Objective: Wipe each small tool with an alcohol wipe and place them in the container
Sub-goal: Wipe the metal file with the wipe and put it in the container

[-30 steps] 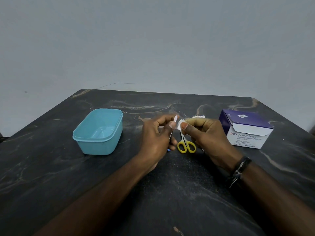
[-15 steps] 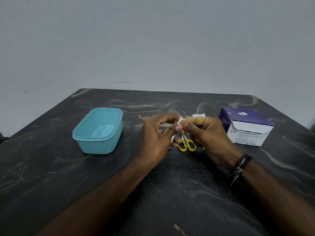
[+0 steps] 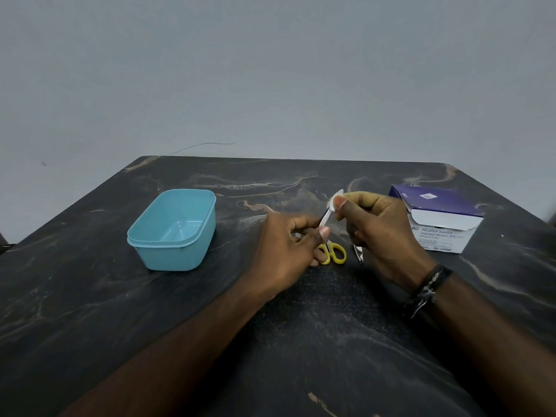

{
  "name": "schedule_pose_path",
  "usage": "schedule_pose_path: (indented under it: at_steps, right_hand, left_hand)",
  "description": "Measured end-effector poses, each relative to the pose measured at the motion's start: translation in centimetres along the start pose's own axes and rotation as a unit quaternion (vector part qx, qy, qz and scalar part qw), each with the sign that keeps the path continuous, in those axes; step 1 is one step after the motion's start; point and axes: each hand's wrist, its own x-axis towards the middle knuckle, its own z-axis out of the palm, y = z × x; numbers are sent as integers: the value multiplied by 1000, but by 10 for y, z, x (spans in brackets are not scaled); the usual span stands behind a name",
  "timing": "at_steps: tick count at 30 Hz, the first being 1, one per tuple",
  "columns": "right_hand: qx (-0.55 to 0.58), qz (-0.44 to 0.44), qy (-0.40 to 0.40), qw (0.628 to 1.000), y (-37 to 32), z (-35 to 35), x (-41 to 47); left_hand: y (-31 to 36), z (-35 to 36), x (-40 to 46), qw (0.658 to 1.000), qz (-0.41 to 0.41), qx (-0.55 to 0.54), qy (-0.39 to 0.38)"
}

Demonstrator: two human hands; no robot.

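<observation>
My left hand pinches the lower end of a thin metal nail file, which slants up to the right. My right hand pinches a white alcohol wipe folded around the file's upper end. Under my hands, small scissors with yellow handles lie on the dark table. A silver metal tool, partly hidden by my right hand, lies just right of the scissors. A light blue plastic container stands open and empty at the left.
A purple and white box of alcohol swabs sits open at the right of the table. A grey wall rises behind the table's far edge. I wear a dark bracelet on the right wrist.
My right hand has slid the wipe up along the file, from close to my left fingers to its upper tip. My left hand dropped slightly, still holding the file.
</observation>
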Motion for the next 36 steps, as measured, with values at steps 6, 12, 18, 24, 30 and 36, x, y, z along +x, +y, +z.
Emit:
schedule_pose_path:
  at_steps: [6, 12, 18, 24, 30, 36]
  right_hand:
    - [-2, -3, -18, 1000, 2, 2, -2]
    - [-31, -23, -54, 998, 5, 6, -5]
    - [-6, -22, -6, 1000, 2, 2, -3]
    - [7, -20, 21, 1000, -2, -3, -1]
    - [-19, -8, -26, 999, 3, 6, -7]
    - [-22, -5, -11, 1000, 3, 5, -5]
  left_hand:
    - [-3, -2, 1, 999, 22, 22, 11]
    - [-4, -6, 2, 997, 47, 56, 28]
    - [-2, -4, 1, 996, 51, 75, 21]
    - [-1, -2, -1, 996, 44, 70, 13]
    - [1, -4, -3, 995, 56, 81, 28]
    - [2, -3, -3, 994, 57, 84, 27]
